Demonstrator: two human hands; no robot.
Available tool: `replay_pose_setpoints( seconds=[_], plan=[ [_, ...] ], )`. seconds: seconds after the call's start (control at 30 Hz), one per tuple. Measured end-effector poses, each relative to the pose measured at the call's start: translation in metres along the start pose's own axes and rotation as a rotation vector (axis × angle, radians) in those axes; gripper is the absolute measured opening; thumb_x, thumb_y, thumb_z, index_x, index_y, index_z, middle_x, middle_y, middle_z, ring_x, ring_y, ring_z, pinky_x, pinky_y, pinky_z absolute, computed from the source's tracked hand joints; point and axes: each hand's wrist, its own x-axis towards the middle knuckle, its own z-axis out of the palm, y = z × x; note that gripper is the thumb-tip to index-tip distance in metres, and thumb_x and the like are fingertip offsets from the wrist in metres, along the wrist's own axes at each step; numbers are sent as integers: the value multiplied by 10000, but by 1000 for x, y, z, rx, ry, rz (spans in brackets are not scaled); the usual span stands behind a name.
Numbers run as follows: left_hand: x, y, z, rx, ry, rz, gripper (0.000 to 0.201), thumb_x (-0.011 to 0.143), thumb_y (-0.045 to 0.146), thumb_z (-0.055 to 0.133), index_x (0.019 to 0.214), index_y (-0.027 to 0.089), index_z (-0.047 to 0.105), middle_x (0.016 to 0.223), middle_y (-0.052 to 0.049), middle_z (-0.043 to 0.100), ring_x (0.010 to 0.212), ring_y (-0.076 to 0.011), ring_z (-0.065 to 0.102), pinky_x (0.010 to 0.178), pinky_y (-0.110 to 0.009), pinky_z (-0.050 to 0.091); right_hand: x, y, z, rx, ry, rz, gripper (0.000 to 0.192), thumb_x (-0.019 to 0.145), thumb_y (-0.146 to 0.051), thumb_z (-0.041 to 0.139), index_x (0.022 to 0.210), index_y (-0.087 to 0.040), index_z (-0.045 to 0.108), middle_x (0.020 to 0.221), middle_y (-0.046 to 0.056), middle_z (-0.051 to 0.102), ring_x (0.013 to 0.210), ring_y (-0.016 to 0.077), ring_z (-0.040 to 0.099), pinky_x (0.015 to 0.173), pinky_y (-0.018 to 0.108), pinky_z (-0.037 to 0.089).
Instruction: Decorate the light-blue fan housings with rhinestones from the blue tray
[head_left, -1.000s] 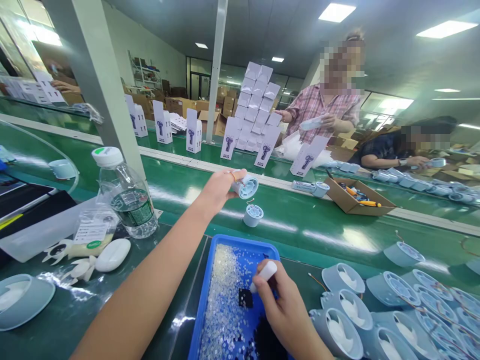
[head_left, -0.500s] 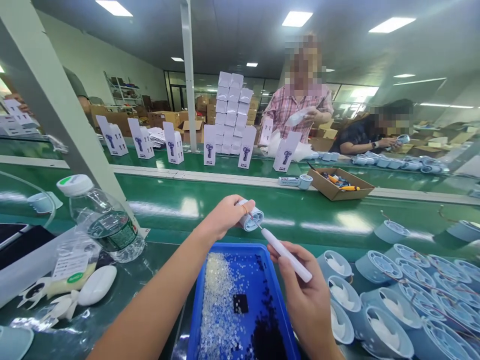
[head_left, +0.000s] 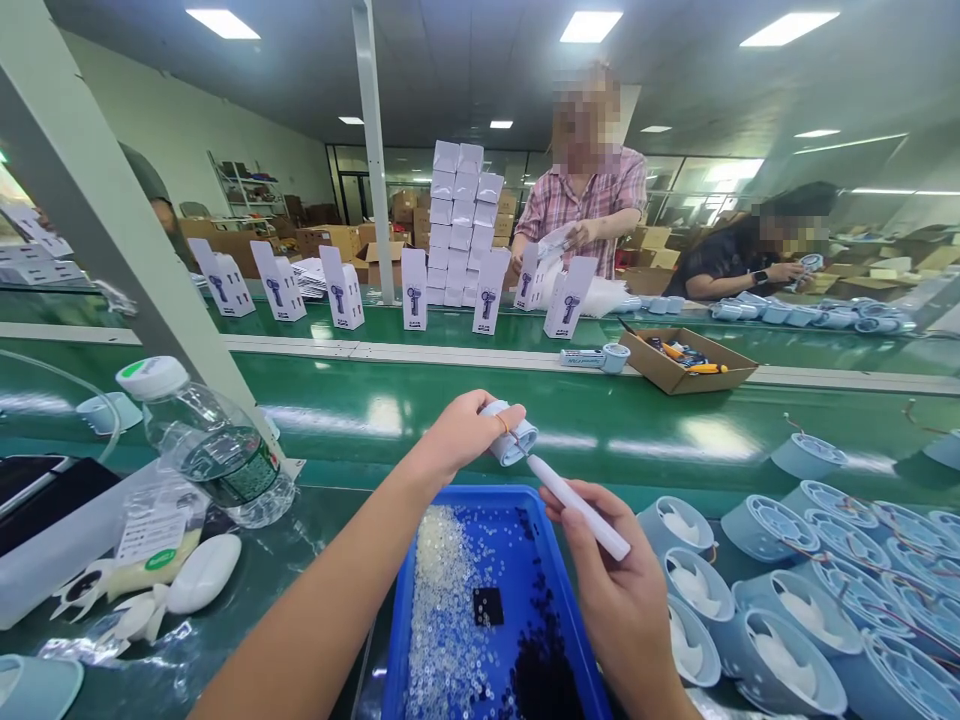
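Observation:
My left hand (head_left: 469,432) is closed round a light-blue round fan housing (head_left: 517,445), holding it above the far end of a blue tray (head_left: 406,600). Orange-red wire shows by the thumb. In my right hand (head_left: 611,560) is a white pen-shaped electric screwdriver (head_left: 581,508), its thin tip pointing into the open face of the housing. Whether the tip sits in a screw is too small to tell. Below, the tray holds small clear washers (head_left: 446,610) on its left side, tiny black screws (head_left: 544,660) on its right, and a small black square (head_left: 487,606).
Several blue fan housings (head_left: 795,610) with wires crowd the right. A water bottle (head_left: 217,450) and a white oval case (head_left: 205,573) lie left, by a metal post (head_left: 161,240). Beyond the green belt (head_left: 337,385) are a cardboard box of tools (head_left: 686,360), white cartons (head_left: 491,290) and two people.
The view has shifted slightly. Both hands keep their holds, and the screwdriver stays at the housing. Across the belt, the person in the checked shirt has lowered the plastic bag toward a carton.

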Motion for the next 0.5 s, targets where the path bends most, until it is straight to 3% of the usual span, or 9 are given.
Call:
replay_pose_setpoints(
  seconds=[0.13,0.27,0.4,0.5],
  plan=[
    [-6,6,4,27,-37,-34,302,763,448,636,794,174,513,738,-13,591,604,-107,521,581,-265,435,-1,-1,1,-3,15,23,339,825,-469,630,1039,-207,611,990,94,743,911,226,709,782,305,568],
    [-13,9,15,47,95,46,233,755,359,640,731,188,483,645,18,538,549,-86,456,507,-224,355,0,0,0,-140,56,74,435,783,-554,626,1019,-190,647,732,37,707,638,195,660,536,257,520],
    [-22,9,38,-321,299,272,408,785,401,610,580,195,322,551,58,329,491,-61,316,452,-198,302,0,3,-3,-197,-168,46,454,782,-607,582,882,-185,718,592,13,598,538,167,556,473,248,446],
    [-27,7,53,-527,400,331,514,798,454,595,537,190,239,546,61,234,486,-57,250,430,-191,266,-7,6,-5,-105,-231,56,439,797,-594,580,875,-183,714,482,-31,426,428,122,394,388,234,317]
  ],
)
